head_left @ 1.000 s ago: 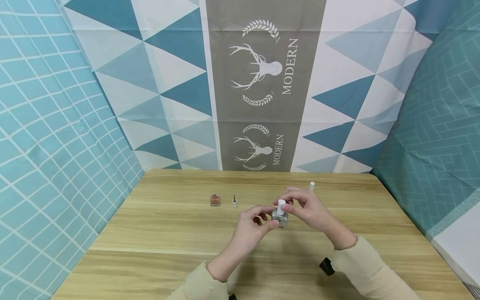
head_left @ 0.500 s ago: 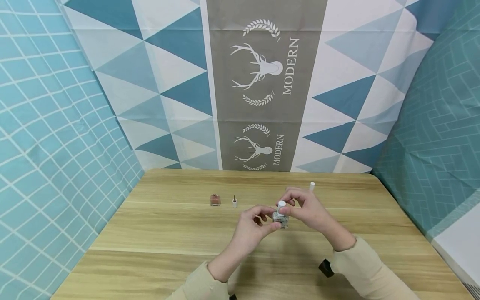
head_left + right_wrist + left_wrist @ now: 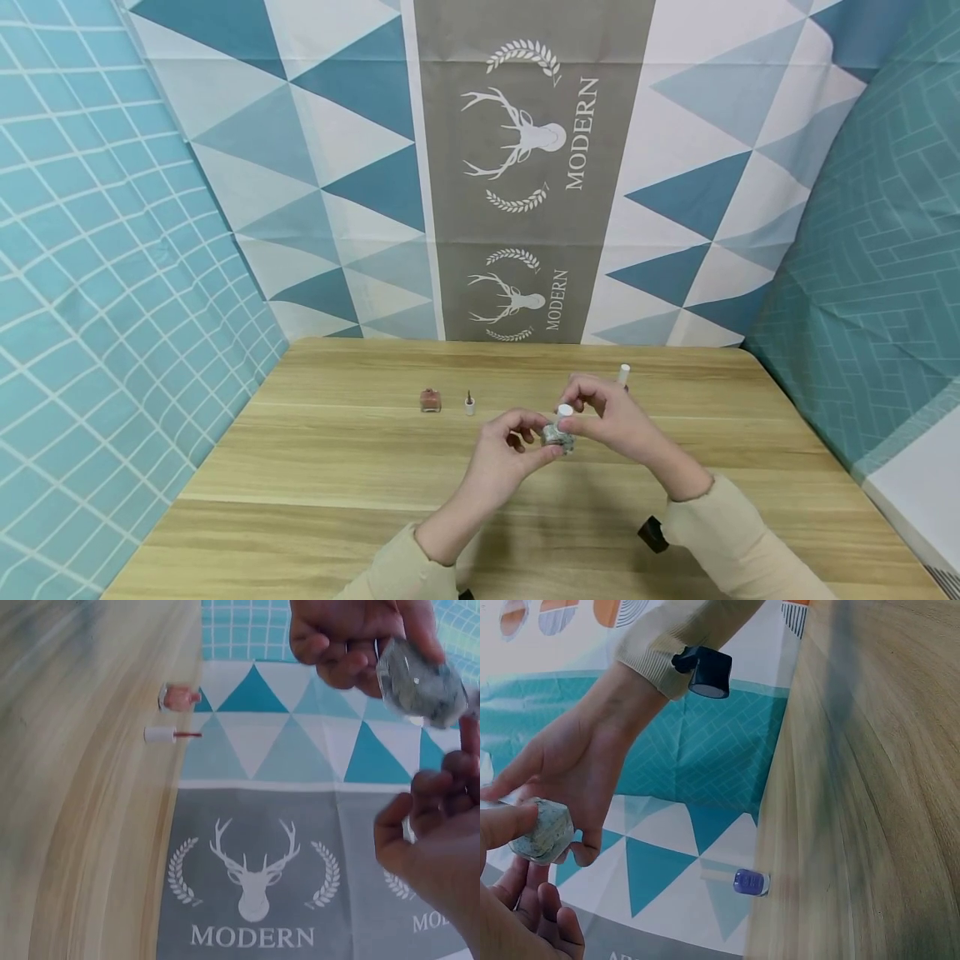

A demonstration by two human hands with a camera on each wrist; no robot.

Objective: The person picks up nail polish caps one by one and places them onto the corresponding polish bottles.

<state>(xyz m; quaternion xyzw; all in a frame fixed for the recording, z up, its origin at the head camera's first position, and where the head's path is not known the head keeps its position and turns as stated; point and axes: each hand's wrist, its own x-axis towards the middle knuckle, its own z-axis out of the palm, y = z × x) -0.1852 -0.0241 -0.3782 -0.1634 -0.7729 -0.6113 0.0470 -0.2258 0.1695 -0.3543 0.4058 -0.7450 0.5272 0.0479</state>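
A clear glass nail polish bottle (image 3: 553, 437) with greyish, flaky-looking contents is held above the table between both hands. My left hand (image 3: 508, 454) grips the glass body between thumb and fingers. With thumb and fingers, my right hand (image 3: 617, 422) pinches its white cap (image 3: 565, 411), which sits at the bottle's neck. The bottle is tilted, with the cap's top facing the head camera. In the right wrist view the bottle (image 3: 420, 682) shows its glass body, and the cap is mostly out of frame. The left wrist view shows the bottle (image 3: 546, 831) end-on.
On the wooden table (image 3: 337, 467), an uncapped pinkish-brown polish bottle (image 3: 431, 401) stands left of a white cap with its brush upward (image 3: 469, 404). Behind my right hand stands a purple polish bottle (image 3: 748, 882) with a white cap (image 3: 624, 373). Patterned cloths hang around the table.
The nail polish bottle has tilted, its cap's top turning more toward the head camera. Both hands stay in nearly the same place and keep their hold.
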